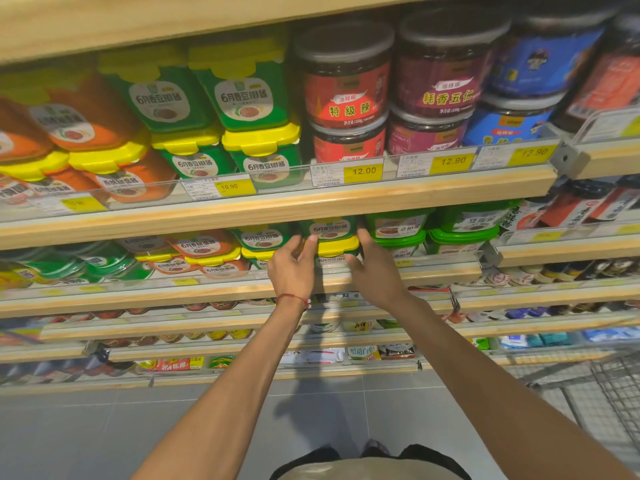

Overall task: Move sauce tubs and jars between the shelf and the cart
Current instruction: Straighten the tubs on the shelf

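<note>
Wooden shelves above grey tiled floor

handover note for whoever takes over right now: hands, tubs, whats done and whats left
Left hand: thumb on the yellow lid in the green tub stack, second shelf; grip unclear.
Right hand: against the stack's right side; grip unclear.
Cart: wire corner at lower right, contents out of view.
Done: cannot tell.
Left: finish moving this tub, direction unclear.

The green tub has its lid hidden behind the shelf board above. The cart is cut off at the right edge. Price tag small print is unreadable.
</note>
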`<state>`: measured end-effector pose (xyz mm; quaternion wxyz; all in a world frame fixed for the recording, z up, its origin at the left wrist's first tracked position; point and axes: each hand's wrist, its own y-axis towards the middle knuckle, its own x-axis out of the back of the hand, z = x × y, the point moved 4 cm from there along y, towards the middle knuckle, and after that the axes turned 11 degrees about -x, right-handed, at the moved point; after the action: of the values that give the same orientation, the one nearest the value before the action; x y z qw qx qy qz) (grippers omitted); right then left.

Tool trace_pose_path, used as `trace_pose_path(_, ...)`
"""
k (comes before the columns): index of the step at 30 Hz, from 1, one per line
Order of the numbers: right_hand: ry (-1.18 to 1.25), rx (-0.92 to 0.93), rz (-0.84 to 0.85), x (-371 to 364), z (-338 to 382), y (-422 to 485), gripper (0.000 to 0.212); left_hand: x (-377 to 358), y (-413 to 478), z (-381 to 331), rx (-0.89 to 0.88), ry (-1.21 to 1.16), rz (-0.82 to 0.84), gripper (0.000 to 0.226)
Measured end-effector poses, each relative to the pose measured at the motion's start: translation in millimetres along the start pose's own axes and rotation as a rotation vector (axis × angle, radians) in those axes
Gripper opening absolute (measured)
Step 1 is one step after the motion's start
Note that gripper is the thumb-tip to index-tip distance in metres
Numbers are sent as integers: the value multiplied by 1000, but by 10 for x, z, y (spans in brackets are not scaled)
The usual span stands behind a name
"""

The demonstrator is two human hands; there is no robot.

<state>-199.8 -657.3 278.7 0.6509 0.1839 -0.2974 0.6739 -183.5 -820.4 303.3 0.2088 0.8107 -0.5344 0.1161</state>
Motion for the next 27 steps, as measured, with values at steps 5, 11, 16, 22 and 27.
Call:
trace_pose_path(5,-11,-2,50,40,0,-67,59,4,-50,3,49,-74,-1,49)
trace_pose_path(11,18,-31,98,78,2,-142,71,-24,-39,72,55,-120,8,49)
trace_pose_path(16,41,-42,120,49,22,-181,78,-38,-47,98,91,-162,31,52)
trace_pose_path(22,95,-71,128,22,17,-245,84,-7,-38,149,75,-172,68,54)
trace_pose_path(27,106,-90,98,-27,72,-351,90,39,-16,185,40,-191,167,55)
